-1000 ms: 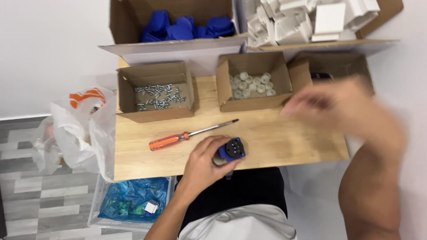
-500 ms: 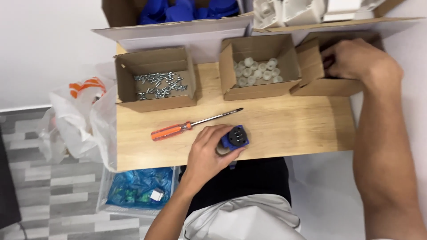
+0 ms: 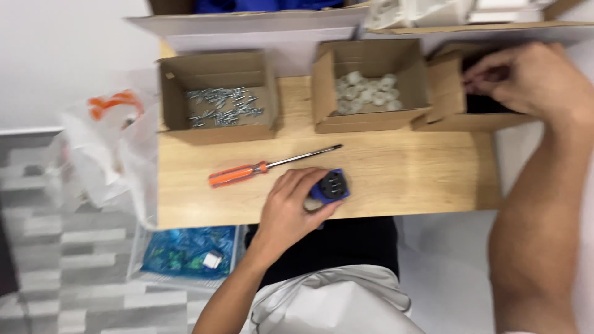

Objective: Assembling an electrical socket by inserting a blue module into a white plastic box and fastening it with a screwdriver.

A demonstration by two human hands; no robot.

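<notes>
Partway: left hand [image 3: 291, 207] gripping blue plug body [image 3: 331, 185] on bench [image 3: 402, 179], right hand [image 3: 532, 77] in rightmost box [image 3: 445, 93], seemingly pinching a part; screwdriver [image 3: 260, 168] untouched.

Bare tabletop [image 3: 408, 167] lies open right of the screwdriver [image 3: 266, 166]; 3 cardboard boxes [image 3: 216, 96] wall the far edge.

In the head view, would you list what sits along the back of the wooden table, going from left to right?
Box of screws → box of white round parts → box of dark parts, with the right hand reaching into it.
</notes>
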